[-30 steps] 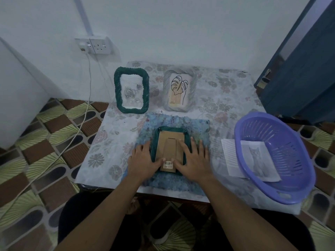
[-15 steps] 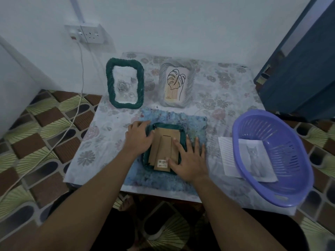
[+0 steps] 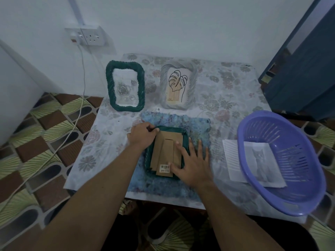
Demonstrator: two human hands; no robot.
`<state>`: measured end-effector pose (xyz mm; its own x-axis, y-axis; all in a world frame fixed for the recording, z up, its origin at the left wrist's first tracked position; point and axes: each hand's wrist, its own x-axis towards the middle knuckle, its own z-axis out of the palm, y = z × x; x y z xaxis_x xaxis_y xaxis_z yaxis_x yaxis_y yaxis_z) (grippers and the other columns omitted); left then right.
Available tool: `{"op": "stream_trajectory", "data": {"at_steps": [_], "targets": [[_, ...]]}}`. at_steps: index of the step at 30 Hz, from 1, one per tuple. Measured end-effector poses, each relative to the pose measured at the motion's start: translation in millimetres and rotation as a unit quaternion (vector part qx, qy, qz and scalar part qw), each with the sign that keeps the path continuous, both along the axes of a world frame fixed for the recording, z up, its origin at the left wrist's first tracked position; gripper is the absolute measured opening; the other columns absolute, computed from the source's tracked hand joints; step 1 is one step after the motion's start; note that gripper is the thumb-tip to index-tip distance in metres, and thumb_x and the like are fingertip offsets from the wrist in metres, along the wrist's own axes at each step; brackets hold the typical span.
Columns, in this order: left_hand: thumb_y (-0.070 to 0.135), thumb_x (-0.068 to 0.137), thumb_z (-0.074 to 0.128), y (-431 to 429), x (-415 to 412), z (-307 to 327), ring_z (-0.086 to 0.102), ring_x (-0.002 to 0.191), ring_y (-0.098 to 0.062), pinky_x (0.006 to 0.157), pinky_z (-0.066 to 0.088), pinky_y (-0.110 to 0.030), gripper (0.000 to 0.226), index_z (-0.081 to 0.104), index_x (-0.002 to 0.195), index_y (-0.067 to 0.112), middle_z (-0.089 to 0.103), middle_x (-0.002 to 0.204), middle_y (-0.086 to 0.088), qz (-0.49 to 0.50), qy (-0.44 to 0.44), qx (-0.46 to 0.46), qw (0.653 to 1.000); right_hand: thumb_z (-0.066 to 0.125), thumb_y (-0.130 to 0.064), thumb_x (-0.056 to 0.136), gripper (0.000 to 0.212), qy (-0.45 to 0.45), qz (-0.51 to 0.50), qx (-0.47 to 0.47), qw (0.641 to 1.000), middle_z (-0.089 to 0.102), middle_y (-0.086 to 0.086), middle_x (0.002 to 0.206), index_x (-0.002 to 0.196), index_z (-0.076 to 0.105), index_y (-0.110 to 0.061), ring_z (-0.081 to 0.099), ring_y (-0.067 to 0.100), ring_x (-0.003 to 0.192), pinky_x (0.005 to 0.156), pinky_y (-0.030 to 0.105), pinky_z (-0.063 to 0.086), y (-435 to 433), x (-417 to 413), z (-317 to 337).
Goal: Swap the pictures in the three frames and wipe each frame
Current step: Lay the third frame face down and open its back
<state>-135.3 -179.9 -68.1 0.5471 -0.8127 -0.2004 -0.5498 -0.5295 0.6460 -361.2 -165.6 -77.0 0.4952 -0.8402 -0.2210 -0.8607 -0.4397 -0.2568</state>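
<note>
The face-down frame (image 3: 183, 132) is lying on the blue cloth (image 3: 195, 124) at the near middle of the desk (image 3: 108, 142), with its cardboard backing (image 3: 167, 149) and fold-out stand facing up. By its build it should be handling light. The woven green rim looks stiff and easy to grip, the backing thin and liable to crease, and any glass beneath would be fragile. Hold is best taken at the rim or the backing's edge, not at the stand. The left hand (image 3: 142, 135) is sitting at the frame's far left corner, fingers curled and pinching at the rim; what exactly they are catching is hidden. The right hand (image 3: 194, 163) is lying spread and flat, fingers pressing the backing's right side and the rim. Beyond, a green frame (image 3: 125, 105) and a grey frame (image 3: 193, 84) are standing upright. To the right, a purple basket (image 3: 290, 187) is resting over a cat picture (image 3: 259, 158).
</note>
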Motion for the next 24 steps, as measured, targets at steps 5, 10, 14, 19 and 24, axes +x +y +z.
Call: {"op": "stream_trajectory", "data": {"at_steps": [5, 10, 14, 19, 24], "targets": [[0.057, 0.086, 0.060, -8, -10, 5, 0.054, 0.111, -0.024, 0.096, 0.038, -0.041, 0.025, 0.063, 0.085, 0.032, 0.065, 0.104, 0.005, 0.045, -0.039, 0.041, 0.997, 0.023, -0.084, 0.077, 0.085, -0.005, -0.006, -0.001, 1.000, -0.009, 0.000, 0.166, 0.152, 0.001, -0.050, -0.021, 0.032, 0.149, 0.118, 0.058, -0.011, 0, 1, -1], [0.054, 0.089, 0.057, -11, -18, 14, 0.052, 0.113, -0.028, 0.097, 0.038, -0.045, 0.024, 0.062, 0.087, 0.031, 0.065, 0.108, 0.000, 0.066, -0.056, 0.054, 0.995, 0.025, -0.084, 0.079, 0.085, 0.000, -0.003, -0.002, 1.000, -0.010, 0.000, 0.166, 0.152, -0.002, -0.050, -0.022, 0.033, 0.149, 0.118, 0.058, -0.011, 0, 1, -1], [0.046, 0.097, 0.048, 2, -25, 13, 0.043, 0.123, -0.034, 0.101, 0.036, -0.049, 0.031, 0.061, 0.116, 0.026, 0.056, 0.127, -0.008, 0.009, -0.104, 0.041, 0.994, 0.031, -0.082, 0.082, 0.083, -0.009, -0.005, 0.001, 1.000, -0.009, 0.001, 0.166, 0.152, 0.001, -0.050, -0.022, 0.032, 0.149, 0.118, 0.057, -0.013, 1, 0, -1], [0.043, 0.099, 0.047, 44, -34, 5, 0.031, 0.136, -0.032, 0.107, 0.030, -0.048, 0.054, 0.040, 0.145, 0.015, 0.043, 0.146, -0.011, -0.054, -0.128, -0.029, 0.990, 0.031, -0.082, 0.083, 0.083, -0.007, -0.003, 0.004, 1.000, -0.010, 0.000, 0.166, 0.152, -0.002, -0.051, -0.023, 0.032, 0.149, 0.118, 0.057, -0.013, 0, 0, -1], [0.064, 0.095, 0.027, 76, -35, -7, -0.003, 0.151, -0.025, 0.120, 0.002, -0.046, 0.083, 0.006, 0.157, 0.014, 0.008, 0.165, -0.004, -0.122, -0.119, 0.009, 0.985, 0.030, -0.082, 0.083, 0.083, -0.008, -0.006, -0.005, 1.000, -0.009, 0.001, 0.166, 0.152, -0.003, -0.051, -0.022, 0.032, 0.149, 0.118, 0.057, -0.013, 2, 1, -1]]}}
